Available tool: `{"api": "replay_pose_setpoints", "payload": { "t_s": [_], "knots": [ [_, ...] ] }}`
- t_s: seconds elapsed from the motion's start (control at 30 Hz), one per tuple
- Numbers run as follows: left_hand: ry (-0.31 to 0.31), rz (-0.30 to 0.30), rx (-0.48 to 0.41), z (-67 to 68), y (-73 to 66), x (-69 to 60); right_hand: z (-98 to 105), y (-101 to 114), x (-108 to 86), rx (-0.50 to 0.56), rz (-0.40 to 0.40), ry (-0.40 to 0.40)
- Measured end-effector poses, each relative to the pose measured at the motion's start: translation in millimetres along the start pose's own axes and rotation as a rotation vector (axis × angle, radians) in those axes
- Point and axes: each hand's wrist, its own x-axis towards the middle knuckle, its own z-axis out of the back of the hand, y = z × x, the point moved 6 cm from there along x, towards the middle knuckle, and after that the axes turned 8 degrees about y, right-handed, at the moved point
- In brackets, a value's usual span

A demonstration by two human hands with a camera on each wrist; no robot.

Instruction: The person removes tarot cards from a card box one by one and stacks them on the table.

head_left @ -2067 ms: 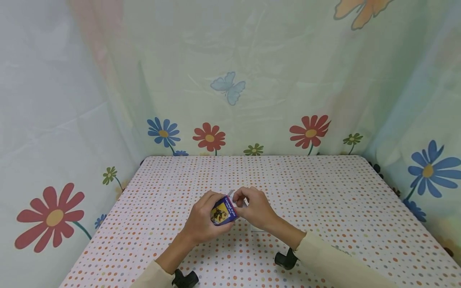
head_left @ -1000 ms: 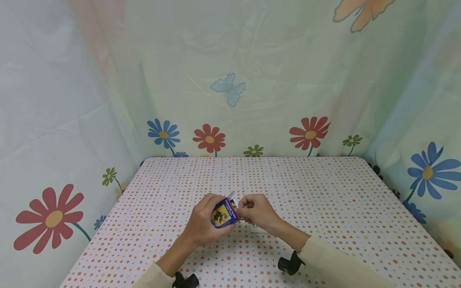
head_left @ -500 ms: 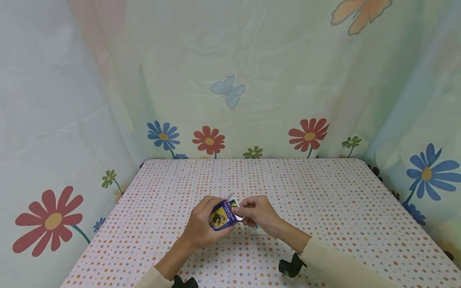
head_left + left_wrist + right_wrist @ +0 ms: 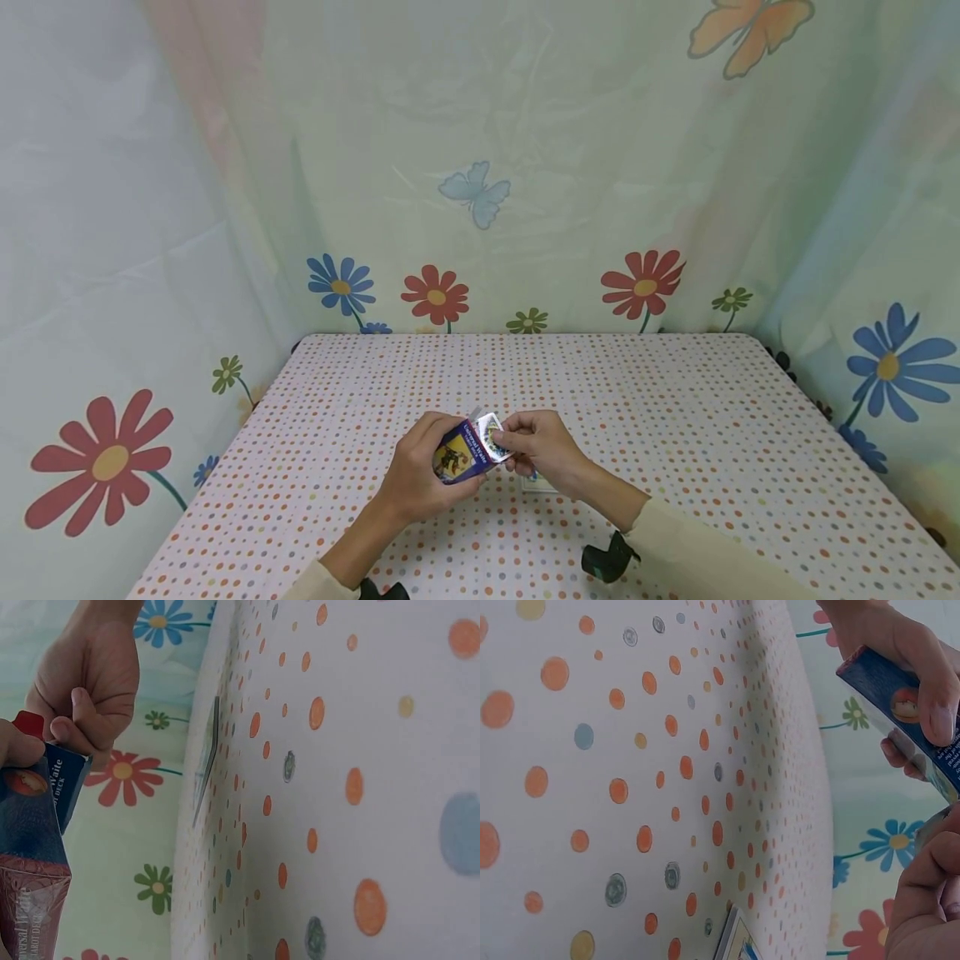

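My left hand (image 4: 408, 479) grips a blue and yellow tarot deck box (image 4: 456, 458), tilted above the table, its printed face turned up. From the box's right-hand end a shiny white card-like piece with a coloured pattern (image 4: 487, 429) sticks out. My right hand (image 4: 547, 446) pinches its edge between thumb and fingers. Seen from the right wrist, the box (image 4: 889, 694) slants with the left thumb (image 4: 939, 724) on its side. Whether the shiny piece is one card or a wrapped stack I cannot tell.
A flat, pale-bordered card or stack of cards (image 4: 538, 483) lies on the dotted table (image 4: 637, 400), partly under my right hand. In the right wrist view, a corner of that card (image 4: 739, 941) shows. Flowered curtains (image 4: 555, 208) surround the table on the back and sides.
The shiny piece has come further out of the box, between my right fingers. The right hand has shifted slightly right and down, while the left hand keeps its hold on the box.
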Motion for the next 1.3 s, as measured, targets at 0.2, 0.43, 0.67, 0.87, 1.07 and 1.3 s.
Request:
{"api": "replay_pose_setpoints", "payload": {
  "t_s": [0.2,0.43,0.67,0.87,1.07,1.3],
  "knots": [
    [-0.005,0.000,0.004,0.3,0.3,-1.5,3.8,-2.4,-1.4,-0.022,0.004,-0.050],
    [-0.010,0.012,-0.002,2.5,0.6,-3.0,14.2,-0.5,-4.8,-0.077,0.005,-0.159],
    [-0.007,0.013,-0.016,4.6,-0.8,-2.1,26.2,-5.0,-6.9,-0.097,-0.045,-0.272],
    [0.006,0.020,-0.006,3.9,-0.3,-3.1,30.9,-5.8,-7.7,-0.070,-0.047,-0.314],
    [0.020,0.016,-0.011,2.8,0.2,-2.6,35.2,-3.1,-6.7,-0.092,-0.014,-0.335],
    [0.048,0.013,-0.037,1.3,-0.8,-3.5,37.8,-1.4,-7.9,-0.155,0.036,-0.336]
  ]
}}
